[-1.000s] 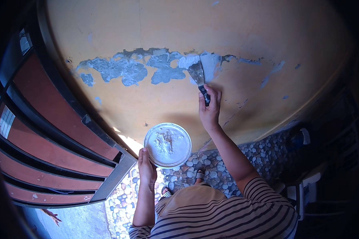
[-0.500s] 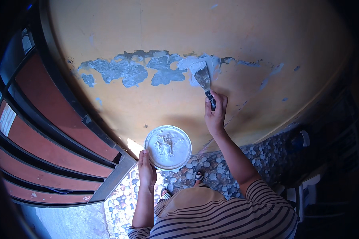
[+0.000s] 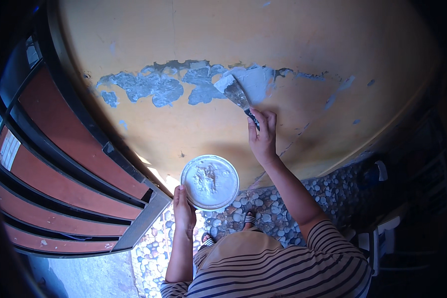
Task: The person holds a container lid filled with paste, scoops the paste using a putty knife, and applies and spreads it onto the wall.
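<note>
My right hand [image 3: 263, 133] is closed round the dark handle of a putty knife [image 3: 236, 94]. Its wide metal blade tilts up to the left and lies against the wall, with white putty on its tip. Fresh pale putty [image 3: 256, 82] covers the wall just right of the blade. Left of it, grey bare patches [image 3: 159, 89] show where paint has come off. My left hand [image 3: 184, 208] grips the rim of a round tub of white putty [image 3: 218, 191], thumb over the edge and fingers hidden beneath. The putty's surface is rough and dug up in the middle.
The yellow-orange wall [image 3: 303, 39] fills the view ahead. On the left stands a dark-framed gate with reddish panels [image 3: 64, 149]. Pebble-patterned flooring [image 3: 303, 198] lies below, around my sandalled feet. A white plastic-looking object [image 3: 382, 238] is at the lower right in shadow.
The putty knife in my right hand has moved left and tilted further left, leaving smoother putty to its right. The tub has hardly moved.
</note>
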The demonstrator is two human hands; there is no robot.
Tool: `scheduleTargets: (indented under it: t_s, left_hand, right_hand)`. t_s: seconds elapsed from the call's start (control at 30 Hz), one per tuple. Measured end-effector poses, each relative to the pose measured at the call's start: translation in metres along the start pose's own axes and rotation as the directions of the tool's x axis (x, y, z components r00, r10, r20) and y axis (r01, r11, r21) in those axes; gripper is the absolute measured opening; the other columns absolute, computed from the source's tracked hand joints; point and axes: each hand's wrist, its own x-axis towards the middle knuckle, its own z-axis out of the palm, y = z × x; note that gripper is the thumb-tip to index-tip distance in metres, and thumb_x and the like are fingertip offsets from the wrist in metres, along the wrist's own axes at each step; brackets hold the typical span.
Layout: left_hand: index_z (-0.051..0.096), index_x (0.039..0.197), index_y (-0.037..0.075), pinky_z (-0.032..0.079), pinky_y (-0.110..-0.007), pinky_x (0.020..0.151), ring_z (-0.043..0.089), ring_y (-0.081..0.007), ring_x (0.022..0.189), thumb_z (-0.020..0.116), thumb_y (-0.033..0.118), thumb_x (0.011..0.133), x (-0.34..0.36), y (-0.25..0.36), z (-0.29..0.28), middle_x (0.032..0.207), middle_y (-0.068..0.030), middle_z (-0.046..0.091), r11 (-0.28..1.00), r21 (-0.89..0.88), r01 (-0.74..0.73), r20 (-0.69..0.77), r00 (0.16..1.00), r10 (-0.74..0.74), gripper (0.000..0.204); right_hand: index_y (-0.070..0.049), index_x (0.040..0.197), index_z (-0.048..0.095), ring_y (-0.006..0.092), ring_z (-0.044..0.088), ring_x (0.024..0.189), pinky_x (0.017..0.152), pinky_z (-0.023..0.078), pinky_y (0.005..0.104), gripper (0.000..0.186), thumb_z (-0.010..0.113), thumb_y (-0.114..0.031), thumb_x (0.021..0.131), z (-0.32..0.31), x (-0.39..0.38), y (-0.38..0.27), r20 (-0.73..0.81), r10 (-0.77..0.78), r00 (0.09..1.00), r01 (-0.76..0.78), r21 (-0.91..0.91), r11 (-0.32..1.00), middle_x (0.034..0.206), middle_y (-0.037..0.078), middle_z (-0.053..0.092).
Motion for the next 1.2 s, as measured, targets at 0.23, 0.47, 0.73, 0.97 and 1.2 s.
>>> scheduleTargets:
  t_s: [0.23, 0.47, 0.73, 0.97, 1.2]
  left_hand:
    - [0.055, 0.112, 0.009, 0.057, -0.028, 0.071, 0.064, -0.0110, 0.087, 0.051, 0.034, 0.107, -0.001, -0.005, 0.005, 0.099, -0.0021, 0.063, 1.000, -0.022, -0.006, -0.026, 1.000, 0.005, 0.026]
    - [0.055, 0.111, 0.008, 0.056, -0.028, 0.072, 0.063, -0.0111, 0.087, 0.051, 0.033, 0.107, -0.002, -0.009, 0.006, 0.100, -0.0026, 0.063, 1.000, 0.000, 0.009, -0.011, 1.000, -0.009, 0.026]
    - [0.055, 0.112, 0.008, 0.056, -0.029, 0.076, 0.063, -0.0116, 0.091, 0.051, 0.033, 0.107, 0.004, -0.015, -0.002, 0.102, -0.0031, 0.063, 0.999, -0.036, 0.006, -0.018, 1.000, -0.007, 0.026]
    - [0.055, 0.113, 0.007, 0.056, -0.030, 0.077, 0.063, -0.0125, 0.092, 0.050, 0.033, 0.107, 0.007, -0.011, -0.011, 0.102, -0.0035, 0.063, 1.000, -0.027, 0.009, -0.025, 1.000, -0.010, 0.027]
    - [0.055, 0.113, 0.007, 0.056, -0.030, 0.079, 0.063, -0.0124, 0.092, 0.051, 0.033, 0.107, -0.001, -0.018, 0.005, 0.102, -0.0035, 0.063, 0.999, -0.050, 0.004, -0.009, 1.000, -0.005, 0.027]
  right_hand:
    - [-0.008, 0.131, 0.058, 0.0285, 0.055, 0.093, 0.079, 0.049, 0.0394, 0.042, 0.067, 0.002, 0.090, -0.019, 0.002, 0.024, -0.006, 0.018, 1.000, -0.018, -0.045, 0.999, 0.105, 0.014, 0.049]
    - [-0.007, 0.130, 0.060, 0.0271, 0.057, 0.096, 0.079, 0.052, 0.0365, 0.039, 0.067, 0.002, 0.092, -0.029, 0.008, 0.023, 0.023, -0.014, 1.000, 0.015, -0.043, 0.999, 0.109, 0.015, 0.051]
    - [-0.011, 0.132, 0.059, 0.0262, 0.055, 0.087, 0.072, 0.050, 0.0381, 0.044, 0.067, 0.001, 0.091, -0.029, 0.028, 0.023, 0.050, -0.088, 0.995, 0.092, -0.076, 0.993, 0.105, 0.013, 0.049]
    - [-0.012, 0.132, 0.061, 0.0263, 0.054, 0.088, 0.075, 0.050, 0.0377, 0.043, 0.066, 0.001, 0.091, -0.051, 0.031, 0.008, 0.155, -0.133, 0.979, 0.151, -0.109, 0.982, 0.102, 0.012, 0.050]
    - [-0.010, 0.130, 0.063, 0.0274, 0.055, 0.090, 0.079, 0.049, 0.0379, 0.043, 0.066, 0.002, 0.089, -0.060, 0.058, 0.008, 0.243, -0.260, 0.935, 0.303, -0.163, 0.939, 0.100, 0.011, 0.052]
